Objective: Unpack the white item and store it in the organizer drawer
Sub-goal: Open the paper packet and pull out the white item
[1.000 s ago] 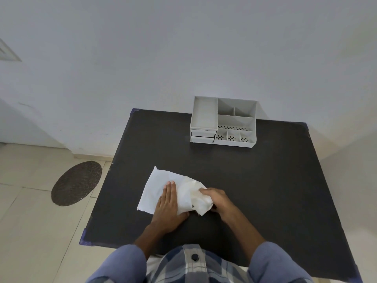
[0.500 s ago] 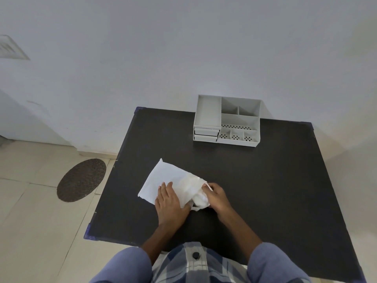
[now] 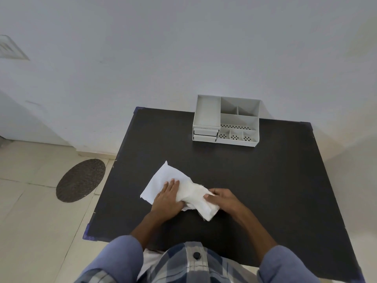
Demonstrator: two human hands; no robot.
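Left hand [image 3: 167, 196] pressing flat on white wrapper [image 3: 163, 180]; right hand [image 3: 221, 200] pinching bunched end; unpacking underway, organizer [image 3: 226, 121] drawers shut, storing pending.

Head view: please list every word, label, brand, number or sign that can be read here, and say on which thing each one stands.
None can be read in this view.
white wrapper: plain, no print shows.
organizer: plain grey, no label on its drawers.
black table: no marks.
shirt: only a check pattern and a dark button.
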